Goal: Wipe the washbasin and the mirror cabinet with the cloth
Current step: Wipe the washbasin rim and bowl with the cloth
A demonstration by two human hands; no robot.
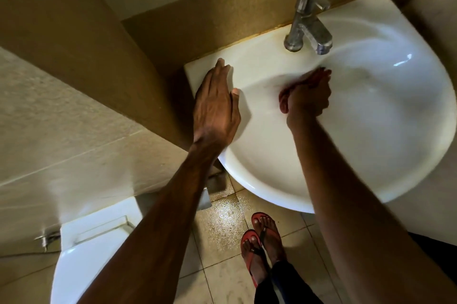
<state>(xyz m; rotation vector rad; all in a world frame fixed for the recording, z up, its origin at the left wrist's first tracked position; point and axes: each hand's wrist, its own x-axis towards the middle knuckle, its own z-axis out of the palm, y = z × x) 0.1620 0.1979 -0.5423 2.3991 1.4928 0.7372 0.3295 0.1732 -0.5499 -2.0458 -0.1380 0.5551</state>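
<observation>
The white washbasin [385, 130] fills the right half of the head view, seen from above. My left hand [215, 105] lies flat and open on its left rim, fingers stretched toward the wall. Inside the bowl, my right hand [306, 98] is closed on a red cloth [284, 98], which shows in blurred patches around the fingers. The hand presses the cloth against the bowl's left inner slope, just below the spout. The mirror cabinet is out of view.
A steel tap [308, 24] stands at the back of the basin against a brown ledge [210, 19]. A white toilet [91, 249] sits at lower left. My feet in red sandals [262, 241] stand on the wet tiled floor [222, 224] under the basin.
</observation>
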